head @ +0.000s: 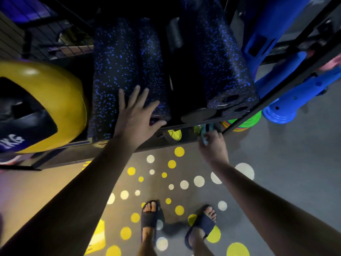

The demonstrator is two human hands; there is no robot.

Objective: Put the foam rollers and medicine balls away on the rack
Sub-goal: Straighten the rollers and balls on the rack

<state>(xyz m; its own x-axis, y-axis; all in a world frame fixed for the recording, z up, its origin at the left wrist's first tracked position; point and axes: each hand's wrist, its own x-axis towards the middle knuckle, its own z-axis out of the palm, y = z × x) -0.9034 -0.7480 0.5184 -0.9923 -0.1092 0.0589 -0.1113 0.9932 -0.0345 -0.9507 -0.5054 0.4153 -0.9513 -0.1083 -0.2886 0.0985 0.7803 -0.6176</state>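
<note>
Grey floor point(276, 154), dotted with yellow and white circles, underfoot. Black metal rack point(282, 89) straight ahead, seen from above.

Yellow-and-black medicine ball point(60, 100) on the rack at far left, white weight lettering partly out of view. Just beside it, to the right: left foam rollers point(118, 71), black foam flecked with blue, lying lengthwise on the shelf, near ends toward the person. Dark gap, then right foam rollers point(221, 61) of the same speckled foam, stacked against the rack's right side, hollow ends facing out at the front rail.

Blue plastic pieces point(295, 93) outside the rack at right, leaning and standing on the floor. Stack of green discs point(247, 121) near them, partly hidden behind the rack's frame.

Left hand point(136, 115) laid on the near end of the left foam rollers, fingers straight and spread, thumb out toward the gap. Gripping nothing.

Right hand point(212, 145) lower, at the rack's front edge, fingers curled round a thin teal strap point(204, 135); cannot tell what kind.

Dark slides point(150, 217) on both feet, toes toward the rack.
</note>
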